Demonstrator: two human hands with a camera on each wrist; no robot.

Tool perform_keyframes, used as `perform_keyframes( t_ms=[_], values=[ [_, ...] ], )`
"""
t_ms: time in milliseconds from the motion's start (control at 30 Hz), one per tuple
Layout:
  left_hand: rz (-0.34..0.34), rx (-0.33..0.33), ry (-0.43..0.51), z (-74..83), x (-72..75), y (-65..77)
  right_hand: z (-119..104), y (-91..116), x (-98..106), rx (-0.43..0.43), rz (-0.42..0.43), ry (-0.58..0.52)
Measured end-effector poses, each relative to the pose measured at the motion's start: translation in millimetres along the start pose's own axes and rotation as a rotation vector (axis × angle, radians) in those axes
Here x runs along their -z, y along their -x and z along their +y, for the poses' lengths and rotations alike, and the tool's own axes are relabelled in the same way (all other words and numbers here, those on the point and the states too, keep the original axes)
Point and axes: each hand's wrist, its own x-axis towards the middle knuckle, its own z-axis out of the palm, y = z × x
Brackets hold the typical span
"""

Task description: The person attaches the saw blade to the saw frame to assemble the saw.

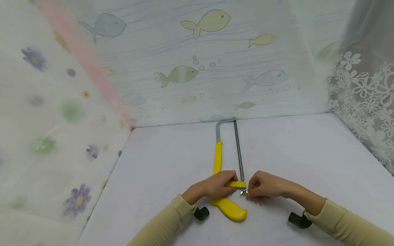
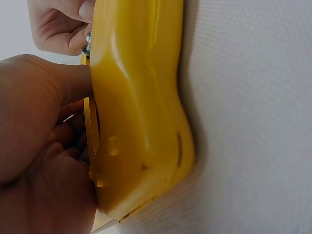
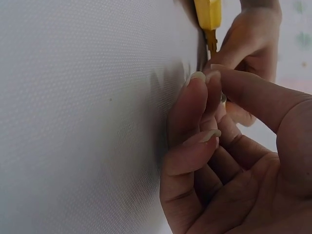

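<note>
A hacksaw (image 1: 218,159) with a yellow frame lies on the table, its grey bow pointing to the back wall. My left hand (image 1: 220,184) grips the saw between the yellow handle (image 1: 231,209) and the blade (image 1: 238,150), fingers around the short yellow crosspiece (image 1: 236,184). At the near end of the blade is a metal wing nut (image 1: 243,192). My right hand (image 1: 269,184) has curled fingers and pinches the edge of that wing nut with thumb and fingertips. Its fingers hide most of the nut in the right wrist view. The left wrist view shows the handle (image 2: 141,97) close up.
White cloth covers the table (image 1: 166,153). Behind it stands a fabric wall with printed fish (image 1: 176,74); a floral sheet (image 1: 77,200) hangs at the left and lace (image 1: 366,82) at the right. Dark wrist devices (image 1: 299,220) sit under both sleeves.
</note>
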Motion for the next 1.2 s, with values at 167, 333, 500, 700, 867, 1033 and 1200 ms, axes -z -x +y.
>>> perform_keyframes(
  t_ms=[167, 333, 500, 700, 867, 1033, 1200],
  values=[
    [-0.002, -0.003, -0.001, -1.4, -1.3, 0.0, 0.6, 0.3, -1.2, 0.007, -0.014, -0.023],
    [0.002, -0.011, -0.003, -1.6, -1.4, 0.6, -2.6, -0.8, -2.7, 0.001, -0.032, -0.025],
    [0.006, -0.019, -0.007, -1.6, -1.0, 0.7, -5.0, -2.0, -3.5, -0.014, -0.028, -0.02],
    [0.005, -0.02, -0.004, -2.0, -0.9, 0.8, -4.5, -4.3, -5.5, -0.038, -0.012, -0.009],
    [0.006, -0.014, -0.002, -1.8, -0.7, 0.5, -4.9, -4.7, -6.3, -0.048, 0.001, -0.015],
    [0.008, -0.006, 0.005, -0.9, -0.6, 0.1, -4.4, -5.0, -6.3, -0.059, 0.005, -0.014],
    [0.009, -0.005, 0.002, -0.7, -0.7, -0.4, -5.0, -4.5, -5.5, -0.067, 0.006, -0.008]
  ],
)
